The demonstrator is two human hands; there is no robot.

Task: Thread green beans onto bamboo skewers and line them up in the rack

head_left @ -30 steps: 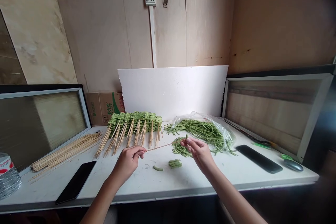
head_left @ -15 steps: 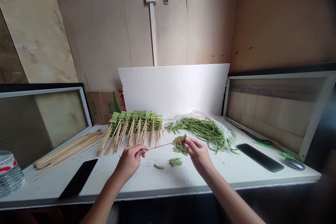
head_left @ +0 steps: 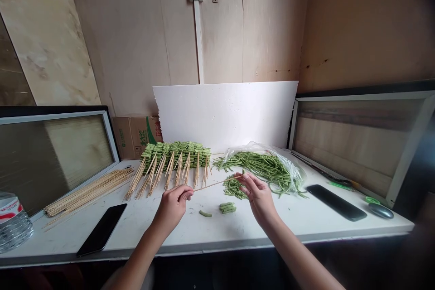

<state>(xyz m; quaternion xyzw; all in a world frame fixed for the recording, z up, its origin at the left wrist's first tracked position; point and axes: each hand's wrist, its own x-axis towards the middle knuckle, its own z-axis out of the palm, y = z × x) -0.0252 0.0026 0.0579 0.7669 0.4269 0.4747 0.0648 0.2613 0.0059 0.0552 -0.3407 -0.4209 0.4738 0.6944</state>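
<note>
My left hand (head_left: 172,207) is closed around one end of a thin bamboo skewer (head_left: 213,185). The stick slants up to the right, to my right hand (head_left: 260,199), whose fingers pinch a small piece of green bean (head_left: 243,172) at the far tip. Fingers partly hide that piece, so I cannot tell how far the stick passes through it. Below the hands lie a short stack of cut bean pieces (head_left: 227,208) and one loose piece (head_left: 205,214). A pile of cut pieces (head_left: 233,187) sits behind, partly covered by my right hand.
Filled bean skewers (head_left: 176,156) are stacked at the back left, beside bare skewers (head_left: 88,190). Long beans (head_left: 261,165) spill from a clear bag (head_left: 295,174). Phones (head_left: 102,230) (head_left: 336,202), a water bottle (head_left: 13,222) and a mouse (head_left: 381,211) lie towards the sides.
Both hands have shifted slightly right with the skewer, and the right fingers now cover more of the bean piece. The camera view has moved a little.
</note>
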